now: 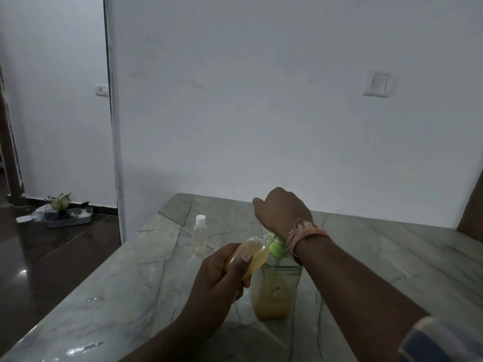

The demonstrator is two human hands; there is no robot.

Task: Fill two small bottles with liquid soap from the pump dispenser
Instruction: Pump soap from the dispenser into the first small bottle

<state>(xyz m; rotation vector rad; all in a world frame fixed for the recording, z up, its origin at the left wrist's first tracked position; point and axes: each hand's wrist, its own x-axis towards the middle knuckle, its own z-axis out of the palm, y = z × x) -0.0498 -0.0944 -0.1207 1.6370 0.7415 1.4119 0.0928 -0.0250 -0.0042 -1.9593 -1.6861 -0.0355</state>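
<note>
Grey veined marble desk (366, 257) against a plain white wall (261, 100).
Left hand (222, 273) grips a small amber-filled bottle (254, 253) at the green-topped pump dispenser (274, 283); right hand (281, 209) curls over the pump; a capped clear bottle (200, 236) stands farther left.

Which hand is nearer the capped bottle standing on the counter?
Left. The left hand, holding a soap-filled bottle, is just right of the capped bottle. The right hand sits farther right, above the pump dispenser.

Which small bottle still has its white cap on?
The clear bottle standing alone on the counter, nearly empty. The other is tilted in the left hand and holds amber soap.
</note>
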